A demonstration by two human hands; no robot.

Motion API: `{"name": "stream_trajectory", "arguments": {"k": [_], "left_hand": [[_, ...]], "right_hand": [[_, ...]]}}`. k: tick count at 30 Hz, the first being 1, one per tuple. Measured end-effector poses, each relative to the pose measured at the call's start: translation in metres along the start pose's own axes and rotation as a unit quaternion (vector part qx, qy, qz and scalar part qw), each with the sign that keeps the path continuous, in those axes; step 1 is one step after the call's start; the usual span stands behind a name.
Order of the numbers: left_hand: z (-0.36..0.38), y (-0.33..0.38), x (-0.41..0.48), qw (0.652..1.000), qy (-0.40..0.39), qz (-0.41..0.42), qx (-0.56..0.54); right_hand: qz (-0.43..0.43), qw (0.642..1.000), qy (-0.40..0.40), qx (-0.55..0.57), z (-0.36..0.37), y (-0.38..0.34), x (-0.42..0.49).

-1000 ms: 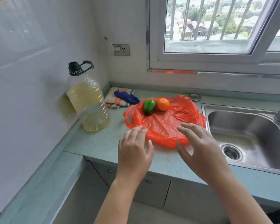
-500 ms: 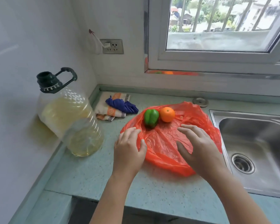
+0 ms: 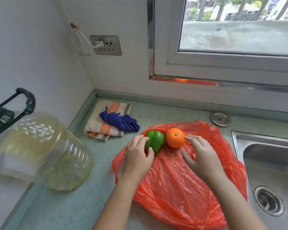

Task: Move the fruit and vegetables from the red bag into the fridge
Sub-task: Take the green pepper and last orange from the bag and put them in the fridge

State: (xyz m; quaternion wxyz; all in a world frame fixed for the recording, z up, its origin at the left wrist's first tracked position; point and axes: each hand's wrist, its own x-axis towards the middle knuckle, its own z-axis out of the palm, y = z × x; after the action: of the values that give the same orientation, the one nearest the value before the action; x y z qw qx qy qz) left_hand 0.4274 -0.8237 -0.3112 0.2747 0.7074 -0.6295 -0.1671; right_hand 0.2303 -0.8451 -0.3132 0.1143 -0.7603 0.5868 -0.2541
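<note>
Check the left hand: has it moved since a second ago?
Yes. The left hand went forward across the red bag, from its near edge to the green pepper, which it now grips.

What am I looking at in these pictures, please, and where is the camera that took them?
There is no machine here. A person works with two bare hands, and one wide camera worn on the head looks down at them, so every picture shares that view. On the counter lies a flattened red bag with a green pepper and an orange on it. The left hand grips the pepper between fingers and thumb. The right hand is open at the orange's side and holds nothing yet. To the left are a big oil bottle and a folded towel with a blue cloth on it. A sink is on the right.
</note>
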Motion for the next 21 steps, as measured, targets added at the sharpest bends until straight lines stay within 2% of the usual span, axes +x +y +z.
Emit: {"name": "stream_trajectory", "arguments": {"k": [4,11,21], "left_hand": [[0.022,-0.006,0.023,0.999,-0.039,-0.032,0.012],[0.055,-0.010,0.049,0.995,-0.057,-0.079,0.026],[0.082,-0.007,0.066,0.991,-0.030,-0.095,0.087]], "right_hand": [[0.013,0.999,-0.018,0.025,0.022,0.021,0.027],[0.046,0.995,-0.057,0.067,0.057,0.049,0.055],[0.059,0.984,-0.091,0.140,0.085,0.059,0.065]]}}
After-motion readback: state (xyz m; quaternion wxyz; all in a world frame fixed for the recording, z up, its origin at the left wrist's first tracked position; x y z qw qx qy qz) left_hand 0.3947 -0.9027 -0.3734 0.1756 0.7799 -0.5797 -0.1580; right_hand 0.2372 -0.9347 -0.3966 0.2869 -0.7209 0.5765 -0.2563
